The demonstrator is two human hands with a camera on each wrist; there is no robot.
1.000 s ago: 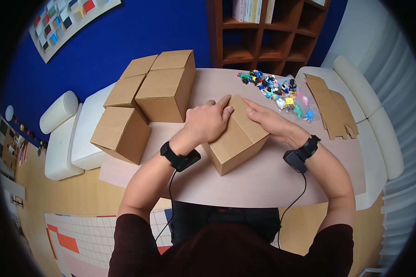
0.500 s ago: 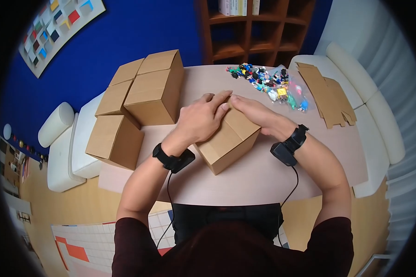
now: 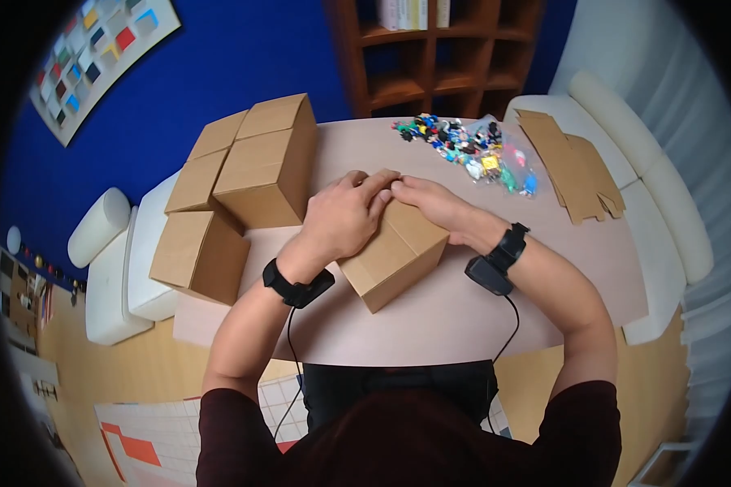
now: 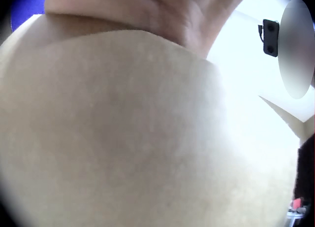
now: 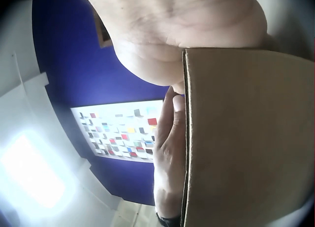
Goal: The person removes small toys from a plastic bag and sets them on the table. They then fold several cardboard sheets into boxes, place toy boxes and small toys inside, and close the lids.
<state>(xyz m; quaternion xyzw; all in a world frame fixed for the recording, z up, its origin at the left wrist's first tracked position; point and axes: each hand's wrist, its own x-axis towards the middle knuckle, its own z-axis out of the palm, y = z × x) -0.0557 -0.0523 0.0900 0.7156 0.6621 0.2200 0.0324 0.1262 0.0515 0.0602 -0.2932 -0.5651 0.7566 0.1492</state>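
Observation:
A closed cardboard box (image 3: 394,252) sits on the table in front of me, turned at an angle. My left hand (image 3: 345,215) lies over its top at the left, fingers stretched toward the far edge. On the far right side is my right hand (image 3: 437,203), its thumb laid along the top near the left fingertips; the box hides its other fingers. The right wrist view shows the right palm (image 5: 197,35) against the box edge (image 5: 187,138), with the left hand (image 5: 170,163) beyond. Cardboard (image 4: 123,128) fills most of the left wrist view below the left palm.
Several closed cardboard boxes (image 3: 256,166) stand together at the table's left. Small colourful toy figures (image 3: 455,142), some in a clear plastic bag (image 3: 508,162), lie at the back right. A flattened cardboard piece (image 3: 577,170) lies at the right edge, beside a white sofa (image 3: 666,195).
My right hand has moved in toward the left one, its thumb coming to the left fingertips on the box top. The head view has turned slightly to the right.

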